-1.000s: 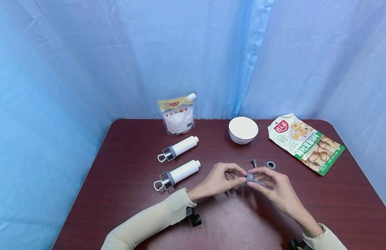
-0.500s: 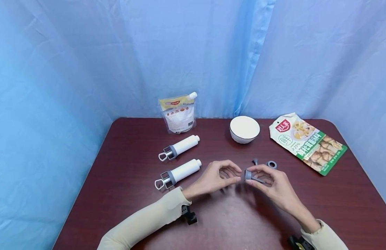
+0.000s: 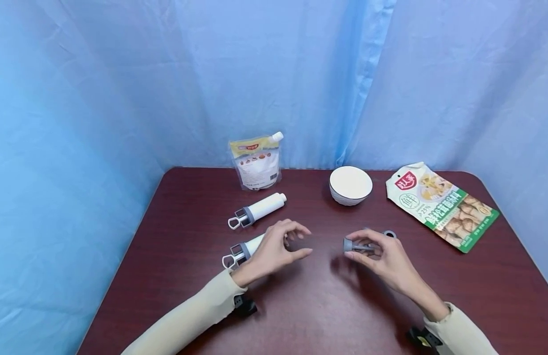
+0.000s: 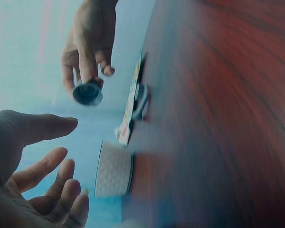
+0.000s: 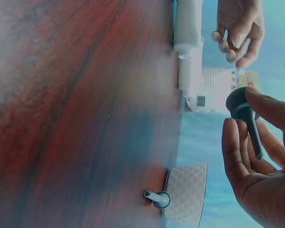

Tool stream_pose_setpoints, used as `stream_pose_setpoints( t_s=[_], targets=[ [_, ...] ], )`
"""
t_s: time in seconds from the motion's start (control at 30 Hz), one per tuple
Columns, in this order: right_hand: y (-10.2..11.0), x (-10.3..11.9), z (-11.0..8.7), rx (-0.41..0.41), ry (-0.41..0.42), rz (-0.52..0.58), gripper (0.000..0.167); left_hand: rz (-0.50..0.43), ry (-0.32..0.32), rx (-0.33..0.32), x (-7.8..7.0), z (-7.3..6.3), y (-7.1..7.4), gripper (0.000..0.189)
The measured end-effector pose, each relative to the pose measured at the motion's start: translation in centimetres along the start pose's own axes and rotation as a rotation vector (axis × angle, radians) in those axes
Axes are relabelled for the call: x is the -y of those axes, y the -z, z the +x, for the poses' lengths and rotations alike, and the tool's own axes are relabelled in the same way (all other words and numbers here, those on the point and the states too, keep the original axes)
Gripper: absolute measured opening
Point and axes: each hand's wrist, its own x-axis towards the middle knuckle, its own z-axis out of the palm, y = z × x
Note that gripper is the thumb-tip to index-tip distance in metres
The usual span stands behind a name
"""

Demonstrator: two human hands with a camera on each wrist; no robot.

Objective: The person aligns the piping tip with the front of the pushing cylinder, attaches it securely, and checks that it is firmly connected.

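My right hand (image 3: 391,264) pinches a grey nozzle (image 3: 347,245) with a wide round collar and a thin spout, above the table. In the right wrist view the thumb and fingers grip the nozzle's collar (image 5: 236,100), and its spout points back toward the palm. Its hollow wide end (image 4: 88,93) faces the left wrist camera. My left hand (image 3: 274,251) holds nothing, thumb and fingers spread apart. It partly covers the nearer white plunger syringe (image 3: 254,245), which has a grey collar and a loop handle.
A second plunger syringe (image 3: 267,206) lies farther back. Behind it stands a spouted pouch (image 3: 258,165). A white bowl (image 3: 350,185) and a green-and-white food packet (image 3: 442,207) are at the back right. A grey ring (image 3: 389,233) and another grey nozzle (image 5: 159,198) lie behind my right hand.
My left hand has let go of the nozzle and moved left toward the nearer plunger syringe. My right hand keeps holding the nozzle, shifted slightly left.
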Motion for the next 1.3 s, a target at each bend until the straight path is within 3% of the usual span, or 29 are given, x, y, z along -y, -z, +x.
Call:
stream_pose_setpoints(
  t_s=[0.13,0.37,0.6,0.87,1.3],
  targets=[
    [-0.2,0.0,0.5,0.016,0.013,0.025,0.031,0.100,0.035,-0.070,0.9,-1.0,1.5,0.037],
    [-0.5,-0.1,1.0,0.034,0.009,0.000,0.030,0.240,0.088,-0.132,2.4,-2.4,3.6,0.047],
    [-0.7,-0.3,1.3,0.050,-0.010,-0.037,0.029,0.382,0.185,-0.099,3.7,-3.7,4.7,0.057],
    [-1.1,-0.7,1.6,0.056,0.000,-0.045,0.029,0.384,0.229,-0.070,4.7,-4.3,4.6,0.052],
    [-1.3,-1.0,1.5,0.050,0.002,-0.051,0.028,0.360,0.191,-0.058,4.9,-4.4,4.5,0.045]
  ],
)
